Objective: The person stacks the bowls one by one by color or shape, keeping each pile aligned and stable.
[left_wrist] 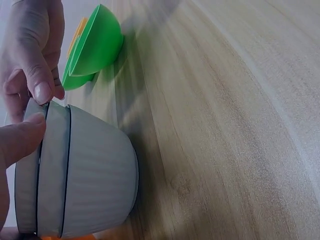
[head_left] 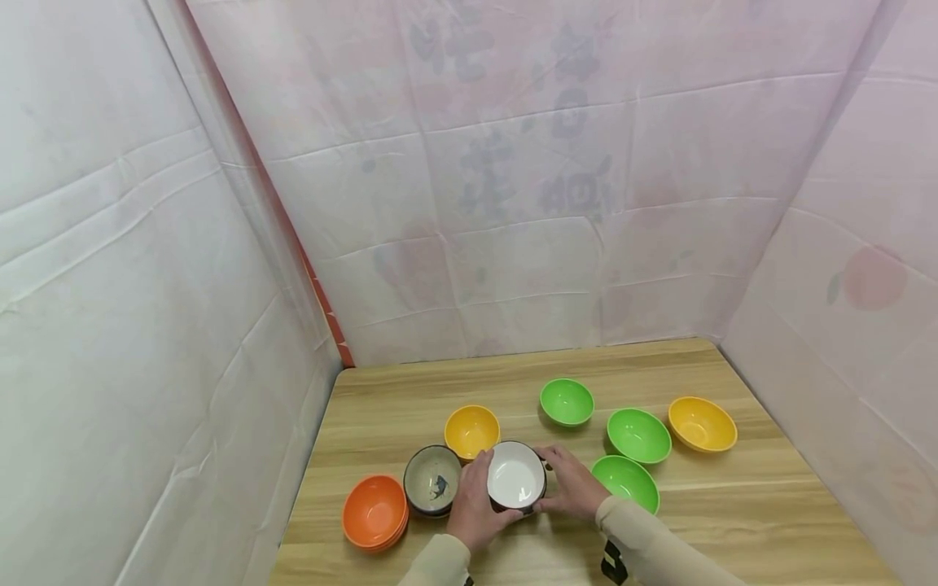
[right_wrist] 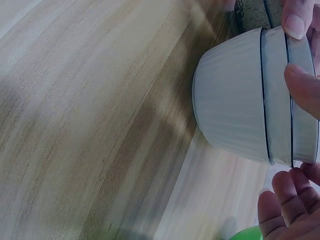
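Observation:
A stack of white bowls with dark rims (head_left: 516, 474) stands at the front middle of the table, its ribbed outer wall (left_wrist: 100, 175) facing the left wrist view. My left hand (head_left: 472, 505) holds the top bowl from the left, its thumb near the front rim. From the right, my right hand (head_left: 575, 488) grips the same bowl, thumb at the front and fingers round the far side. In the right wrist view both thumbs meet near the upper rims (right_wrist: 291, 107). The top bowl sits nested in the ones below.
Left of my hands stand a grey patterned bowl stack (head_left: 432, 480) and an orange bowl stack (head_left: 374, 513). A yellow bowl (head_left: 472, 432) is just behind. Green bowls (head_left: 567, 402) and another yellow bowl (head_left: 702, 425) lie to the right. Fabric sheets (head_left: 513, 244) enclose the table.

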Motion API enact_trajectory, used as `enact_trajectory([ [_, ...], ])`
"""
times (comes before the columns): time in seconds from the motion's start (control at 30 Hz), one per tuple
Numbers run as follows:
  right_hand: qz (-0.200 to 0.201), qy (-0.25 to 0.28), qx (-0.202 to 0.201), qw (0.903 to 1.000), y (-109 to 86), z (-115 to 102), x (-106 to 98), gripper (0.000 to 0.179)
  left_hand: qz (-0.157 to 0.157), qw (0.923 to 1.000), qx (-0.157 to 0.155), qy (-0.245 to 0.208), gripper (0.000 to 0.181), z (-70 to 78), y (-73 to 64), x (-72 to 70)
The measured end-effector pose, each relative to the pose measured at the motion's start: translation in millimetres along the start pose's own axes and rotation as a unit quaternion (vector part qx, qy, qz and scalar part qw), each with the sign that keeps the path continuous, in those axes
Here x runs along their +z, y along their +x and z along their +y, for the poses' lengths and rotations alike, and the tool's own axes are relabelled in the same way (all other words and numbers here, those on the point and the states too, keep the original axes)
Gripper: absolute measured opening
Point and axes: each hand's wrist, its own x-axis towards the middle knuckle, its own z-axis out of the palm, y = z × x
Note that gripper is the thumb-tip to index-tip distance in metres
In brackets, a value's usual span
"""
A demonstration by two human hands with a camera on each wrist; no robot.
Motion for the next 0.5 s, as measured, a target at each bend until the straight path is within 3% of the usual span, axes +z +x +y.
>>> enact_trajectory([
  [0.13,-0.005,0.000,0.005,1.0000,-0.2,-0.7,-0.2,0.092,-0.004,0.9999,-0.010,-0.003,0.108,-0.2,-1.0,1.0],
  [0.23,-0.010,0.010,0.015,0.9998,-1.6,-1.3,-4.5,0.096,0.012,0.9999,-0.006,0.002,0.108,-1.3,-2.6,3.2],
  [0.37,0.011,0.039,0.048,0.9980,-5.8,3.8,-19.6,0.089,0.073,0.9968,0.027,0.014,0.101,-0.6,-5.8,5.3],
  [0.5,0.075,0.046,0.097,0.9914,-13.1,19.5,-49.5,0.059,0.152,0.9858,0.073,0.001,0.075,7.0,-9.9,2.5],
])
